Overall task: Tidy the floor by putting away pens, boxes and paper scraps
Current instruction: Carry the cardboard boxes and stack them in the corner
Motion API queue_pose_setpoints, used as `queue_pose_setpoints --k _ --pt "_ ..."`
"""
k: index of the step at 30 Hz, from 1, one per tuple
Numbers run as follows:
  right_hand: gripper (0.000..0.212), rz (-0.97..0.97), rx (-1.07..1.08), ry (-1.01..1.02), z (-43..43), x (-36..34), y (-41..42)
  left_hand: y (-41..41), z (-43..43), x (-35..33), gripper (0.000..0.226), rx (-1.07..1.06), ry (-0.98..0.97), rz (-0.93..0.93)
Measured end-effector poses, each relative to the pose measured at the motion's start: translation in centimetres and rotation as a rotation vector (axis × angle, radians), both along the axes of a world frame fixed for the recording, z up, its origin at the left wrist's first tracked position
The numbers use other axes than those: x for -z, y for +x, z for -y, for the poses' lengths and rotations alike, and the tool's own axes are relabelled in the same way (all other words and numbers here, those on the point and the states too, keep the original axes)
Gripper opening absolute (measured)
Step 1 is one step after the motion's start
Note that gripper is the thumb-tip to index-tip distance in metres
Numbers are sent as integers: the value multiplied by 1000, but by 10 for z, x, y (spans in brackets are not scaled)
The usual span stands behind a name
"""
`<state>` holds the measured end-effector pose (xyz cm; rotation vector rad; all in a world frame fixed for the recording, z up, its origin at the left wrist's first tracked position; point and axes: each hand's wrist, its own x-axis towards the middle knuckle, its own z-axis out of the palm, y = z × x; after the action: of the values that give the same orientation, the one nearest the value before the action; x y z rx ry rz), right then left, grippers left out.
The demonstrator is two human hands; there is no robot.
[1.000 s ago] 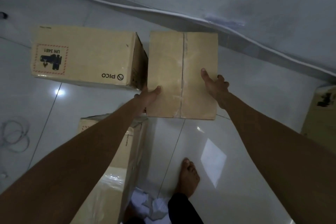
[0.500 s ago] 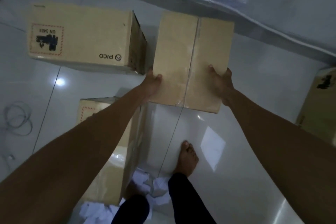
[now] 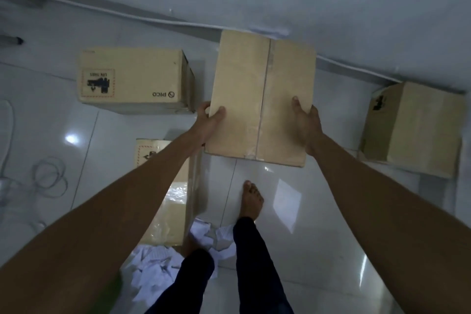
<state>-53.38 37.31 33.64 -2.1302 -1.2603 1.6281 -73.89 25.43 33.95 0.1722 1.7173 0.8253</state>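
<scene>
I hold a plain taped cardboard box (image 3: 254, 89) off the floor between both hands. My left hand (image 3: 209, 120) grips its near left edge and my right hand (image 3: 304, 122) grips its near right edge. A box printed PICO (image 3: 132, 76) lies on the floor to the left of it. Below my left arm a third box wrapped in shiny film (image 3: 168, 201) stands on the tiles. A fourth box (image 3: 413, 130) sits at the right by the wall. Crumpled white paper scraps (image 3: 158, 270) lie around my feet.
White glossy tiles (image 3: 318, 250) cover the floor, which ends at a wall with a white cable (image 3: 127, 16) along its foot. A coiled white cable (image 3: 48, 181) lies at the left. A dark pen-like object (image 3: 12, 40) rests at the far left. My bare foot (image 3: 251, 201) stands under the held box.
The held box has risen and shifted to the right, away from the PICO box. The fourth box at the right has come into fuller view.
</scene>
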Motion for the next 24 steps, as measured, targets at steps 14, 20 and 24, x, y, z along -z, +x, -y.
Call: queue_pose_setpoints --k 14,20,24 --pt "71 7 123 79 77 -203 52 29 41 -187 46 168 66 -79" --pt "73 48 159 82 115 -266 75 47 61 -244 61 185 93 -88" --pt "80 60 228 104 133 -305 93 65 66 -275 50 240 129 -42"
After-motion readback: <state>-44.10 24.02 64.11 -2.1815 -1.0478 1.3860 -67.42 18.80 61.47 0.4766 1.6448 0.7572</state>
